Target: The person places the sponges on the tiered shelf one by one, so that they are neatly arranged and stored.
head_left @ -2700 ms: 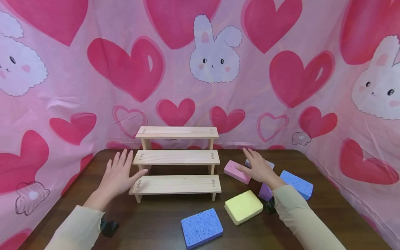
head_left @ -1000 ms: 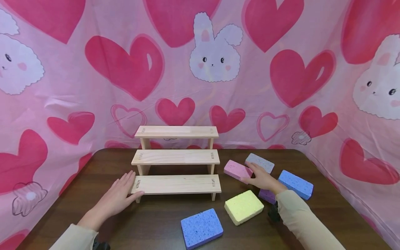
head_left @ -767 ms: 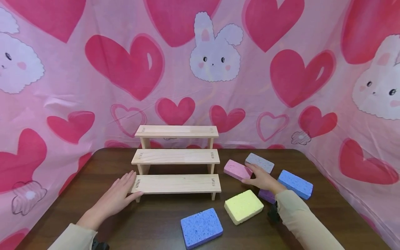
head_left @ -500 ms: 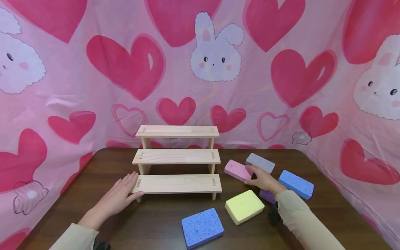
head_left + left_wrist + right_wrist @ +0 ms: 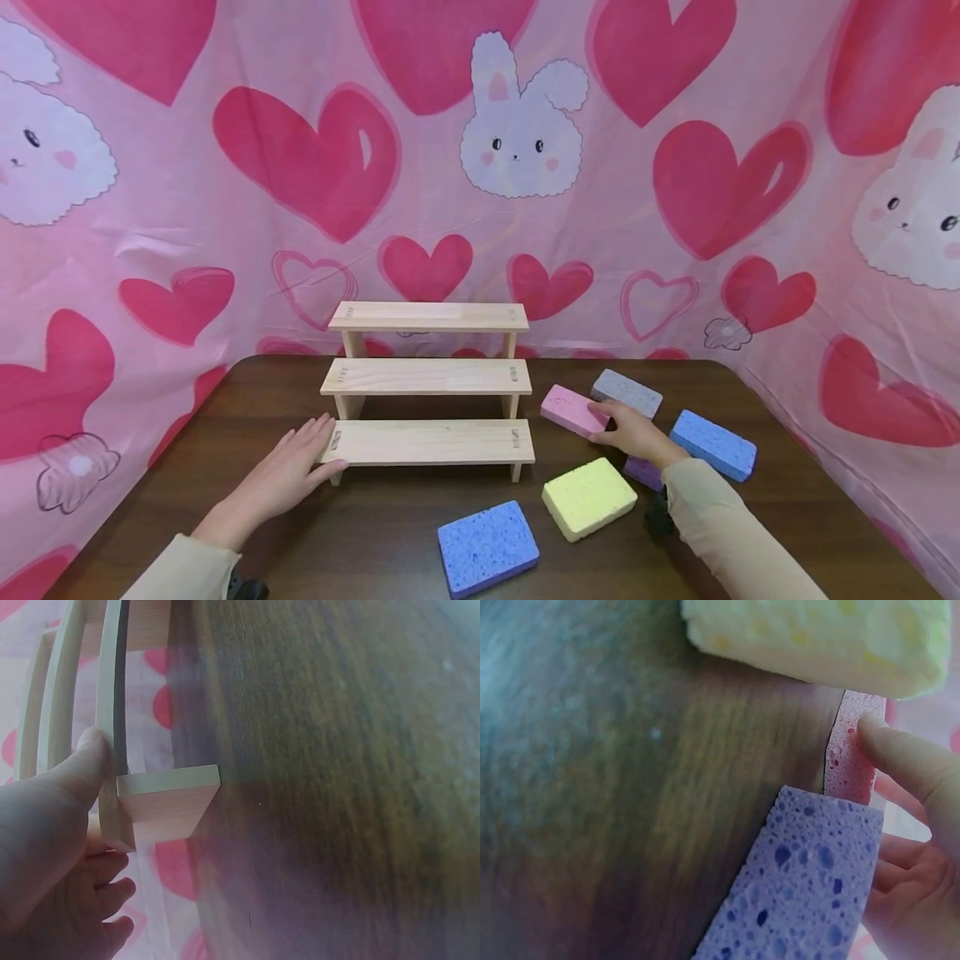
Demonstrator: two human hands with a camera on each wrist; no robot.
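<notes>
A three-tier wooden display shelf (image 5: 427,442) stands on the brown table, left of centre. My left hand (image 5: 273,479) holds the left end of its lowest board. In the left wrist view the thumb (image 5: 86,761) presses the board's front edge, with fingers around the end. To the shelf's right, a pink sponge (image 5: 566,408) lies on the table. My right hand (image 5: 636,433) pinches its right end; the right wrist view has the thumb (image 5: 889,742) against its side. A purple sponge (image 5: 802,877) lies near that hand, partly hidden by the forearm in the head view.
A yellow sponge (image 5: 588,498) and a blue sponge (image 5: 487,546) lie on the near part of the table (image 5: 360,533). Behind the right hand is a grey-blue sponge (image 5: 628,393); another blue sponge (image 5: 712,444) lies to its right. A pink heart-and-rabbit cloth (image 5: 420,183) hangs behind.
Both hands were raised with fingers spread. The left has come down to the lowest board's end, the right onto the pink sponge. Shelf and sponges look unmoved.
</notes>
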